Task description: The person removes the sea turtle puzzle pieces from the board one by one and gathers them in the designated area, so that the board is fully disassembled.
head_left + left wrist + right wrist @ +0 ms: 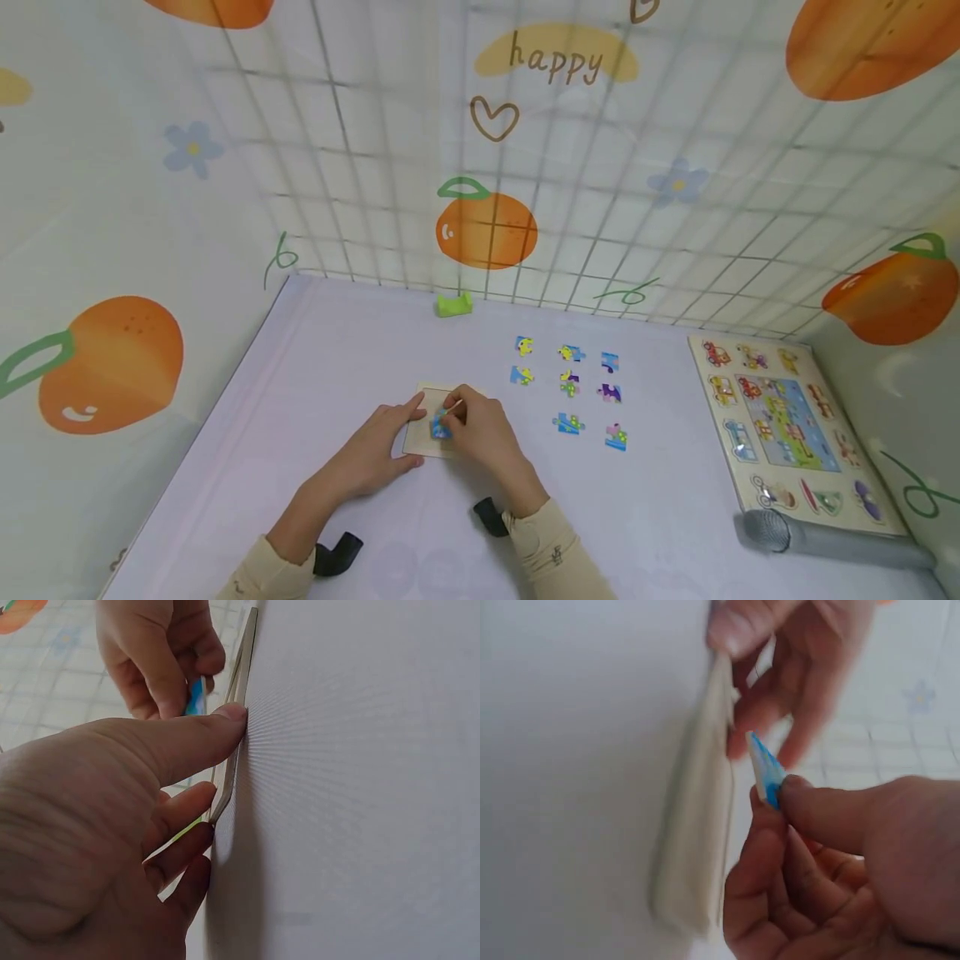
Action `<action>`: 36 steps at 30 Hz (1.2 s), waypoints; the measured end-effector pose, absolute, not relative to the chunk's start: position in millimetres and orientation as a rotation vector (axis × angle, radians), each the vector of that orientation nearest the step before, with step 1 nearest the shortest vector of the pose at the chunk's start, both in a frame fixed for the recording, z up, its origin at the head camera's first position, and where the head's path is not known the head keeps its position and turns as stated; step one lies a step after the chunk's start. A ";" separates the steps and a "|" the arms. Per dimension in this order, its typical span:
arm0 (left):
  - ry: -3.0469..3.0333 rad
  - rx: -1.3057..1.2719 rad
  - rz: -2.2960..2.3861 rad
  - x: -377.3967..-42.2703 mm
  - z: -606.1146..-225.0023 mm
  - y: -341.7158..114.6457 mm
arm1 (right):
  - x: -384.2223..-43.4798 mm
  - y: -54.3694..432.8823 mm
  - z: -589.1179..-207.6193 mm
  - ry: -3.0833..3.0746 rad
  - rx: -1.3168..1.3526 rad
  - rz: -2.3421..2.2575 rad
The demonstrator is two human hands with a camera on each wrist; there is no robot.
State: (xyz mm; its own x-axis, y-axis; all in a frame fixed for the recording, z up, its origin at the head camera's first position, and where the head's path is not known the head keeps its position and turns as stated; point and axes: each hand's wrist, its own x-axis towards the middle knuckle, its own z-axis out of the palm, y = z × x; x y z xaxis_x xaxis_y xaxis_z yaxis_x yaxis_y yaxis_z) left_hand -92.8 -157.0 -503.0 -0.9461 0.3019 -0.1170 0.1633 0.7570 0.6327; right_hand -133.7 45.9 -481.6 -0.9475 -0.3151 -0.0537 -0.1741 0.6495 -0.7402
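In the head view, a shallow wooden puzzle tray (424, 444) lies flat on the white table. My left hand (369, 447) touches its left side, with the thumb near the front corner and the fingertips farther back. In the left wrist view, the thumb (202, 742) lies straight against the tray's edge. My right hand (485, 429) is over the tray and pinches a blue puzzle piece (439, 427) between thumb and fingers. The right wrist view shows that piece (767, 772) tilted and apart from the tray. Part of the tray is hidden beneath the right hand.
Several loose puzzle pieces (570, 387) lie in rough rows right of the tray. A green object (454, 305) sits near the back edge. A picture puzzle board (795, 433) lies at the far right, with a grey microphone (832, 537) in front.
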 end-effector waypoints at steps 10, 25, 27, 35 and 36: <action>2.763 0.327 0.933 -91.9 -505.5 -155.8 | -147.0 87.7 -470.2 2.708 -0.238 -1.204; 2.759 0.316 0.937 -91.4 -501.9 -154.0 | -154.5 125.5 -474.5 2.755 -0.043 -1.116; 2.755 0.316 0.939 -91.6 -501.6 -153.8 | -154.9 126.0 -474.8 2.751 -0.024 -1.103; 2.742 0.325 0.950 -92.2 -500.6 -153.4 | -157.1 125.8 -478.8 2.752 -0.013 -1.054; 2.742 0.327 0.949 -92.3 -500.7 -153.4 | -157.3 125.9 -479.1 2.751 -0.004 -1.051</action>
State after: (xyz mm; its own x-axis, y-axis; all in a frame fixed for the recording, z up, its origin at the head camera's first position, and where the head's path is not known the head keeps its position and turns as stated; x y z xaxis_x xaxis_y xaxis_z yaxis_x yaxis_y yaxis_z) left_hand -92.3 -153.4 -500.7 -0.9507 0.2794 -0.1344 0.1365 0.7664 0.6276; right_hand -157.3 125.9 -479.1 -0.9807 -0.0720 -0.1817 0.0674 0.7479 -0.6604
